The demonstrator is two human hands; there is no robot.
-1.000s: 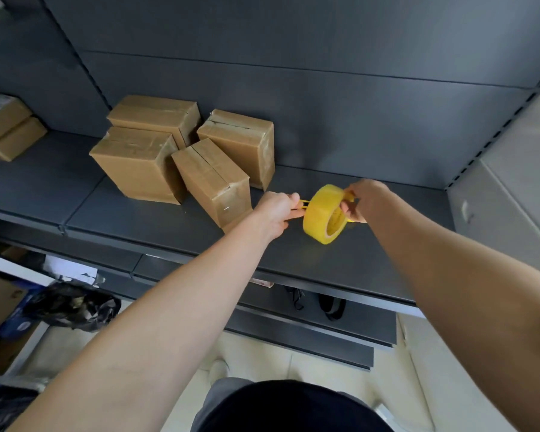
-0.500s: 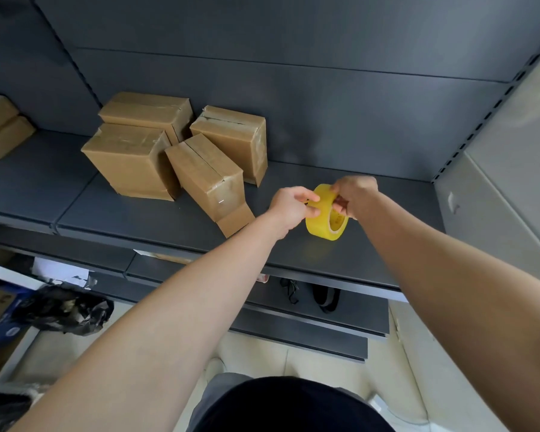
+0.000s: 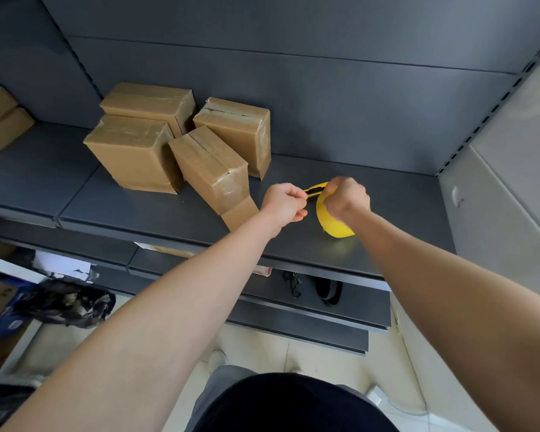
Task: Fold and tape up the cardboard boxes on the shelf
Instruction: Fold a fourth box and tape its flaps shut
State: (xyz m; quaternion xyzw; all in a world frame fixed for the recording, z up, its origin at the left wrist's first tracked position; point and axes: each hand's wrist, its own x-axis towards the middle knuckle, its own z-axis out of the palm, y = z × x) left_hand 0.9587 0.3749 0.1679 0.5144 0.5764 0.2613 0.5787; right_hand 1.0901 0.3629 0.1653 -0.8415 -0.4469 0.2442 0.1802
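At the shelf [image 3: 138,207]: L hand [image 3: 286,202] pinches the tape end [image 3: 315,189], R hand [image 3: 346,198] grips the yellow tape roll [image 3: 334,224], just right of the tilted box [image 3: 212,169] w/ its flap [image 3: 239,213] loose. Strip is best kept taut, pulled straight, long enough for the seam.

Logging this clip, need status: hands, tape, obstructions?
Right hand grips tape roll. Left hand pinches tape strip. Nearest box: flap loose. Nothing blocking.

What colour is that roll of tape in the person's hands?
Bright yellow: the tape roll shows best in the head view.
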